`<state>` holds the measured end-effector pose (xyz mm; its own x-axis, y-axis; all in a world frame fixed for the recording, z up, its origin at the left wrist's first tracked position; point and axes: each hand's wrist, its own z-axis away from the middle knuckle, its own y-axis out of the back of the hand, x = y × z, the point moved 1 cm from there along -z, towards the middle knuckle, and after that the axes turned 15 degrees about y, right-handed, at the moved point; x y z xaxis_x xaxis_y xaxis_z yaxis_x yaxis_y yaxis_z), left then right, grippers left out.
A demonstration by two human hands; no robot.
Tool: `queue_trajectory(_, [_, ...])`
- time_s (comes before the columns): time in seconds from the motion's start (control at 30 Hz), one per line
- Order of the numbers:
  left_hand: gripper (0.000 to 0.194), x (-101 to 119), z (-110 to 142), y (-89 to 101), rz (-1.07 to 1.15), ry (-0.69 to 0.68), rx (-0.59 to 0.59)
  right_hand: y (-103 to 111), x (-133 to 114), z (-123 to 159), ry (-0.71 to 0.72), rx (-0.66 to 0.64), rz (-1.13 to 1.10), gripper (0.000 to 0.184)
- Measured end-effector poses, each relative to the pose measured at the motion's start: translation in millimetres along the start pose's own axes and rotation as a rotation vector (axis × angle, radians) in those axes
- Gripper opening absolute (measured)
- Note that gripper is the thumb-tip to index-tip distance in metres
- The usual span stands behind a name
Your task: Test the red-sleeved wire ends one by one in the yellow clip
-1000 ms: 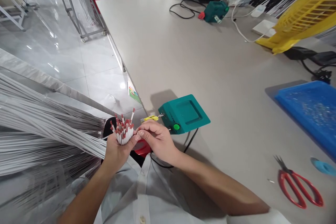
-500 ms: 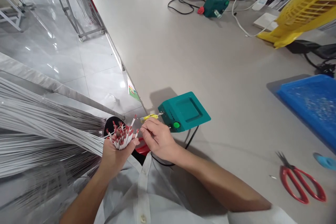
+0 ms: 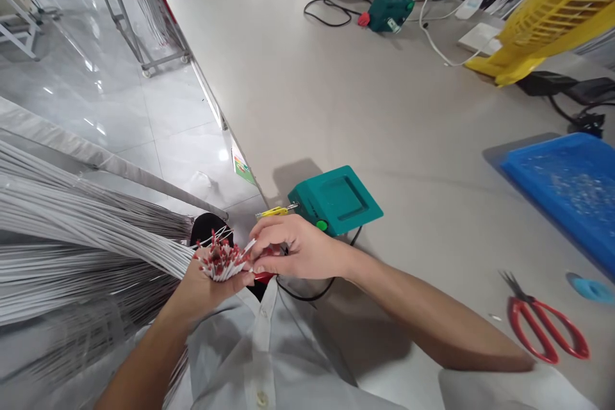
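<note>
As left hand (image 3: 204,288) clasps wires (image 3: 223,262), tray (image 3: 533,170) cropped

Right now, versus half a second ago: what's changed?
The right hand, whose fingertips were just clear of the red-tipped wire bundle, has moved in toward the left hand and now reaches the bundle's edge. Whether it pinches a wire is unclear. Unchanged: left hand grips the bundle; green device, red-handled scissors and blue tray lie as before.
</note>
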<state>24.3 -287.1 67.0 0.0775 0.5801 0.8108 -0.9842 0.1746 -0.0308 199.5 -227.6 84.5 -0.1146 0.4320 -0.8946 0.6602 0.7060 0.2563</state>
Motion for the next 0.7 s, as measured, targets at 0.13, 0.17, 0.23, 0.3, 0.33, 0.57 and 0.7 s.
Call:
queue_trajectory(0.13, [0.010,-11,0,8.0,0.063,0.040,0.050,-4,3,2,-0.146,0.156,-0.084,0.027])
queue_trajectory(0.17, [0.012,-14,-1,9.1,0.081,0.057,0.068,-5,4,3,-0.145,0.187,-0.100,0.028])
queue_trajectory(0.23, [0.015,-17,-3,9.7,0.103,0.079,0.095,-5,3,4,-0.061,0.230,-0.099,0.021])
queue_trajectory(0.3, [0.015,-16,-4,8.3,0.086,0.064,0.101,-5,1,4,0.061,0.234,-0.052,0.012])
queue_trajectory(0.33, [0.013,-14,-5,7.0,0.067,0.046,0.086,-4,-1,3,0.104,0.205,-0.022,0.009])
queue_trajectory(0.57, [0.008,-5,-1,5.0,0.069,0.047,-0.084,1,-7,-7,0.093,-0.130,0.065,0.008])
queue_trajectory(0.7, [0.014,-14,1,12.4,0.161,0.139,-0.085,-9,4,-7,-0.046,-0.024,-0.314,0.005])
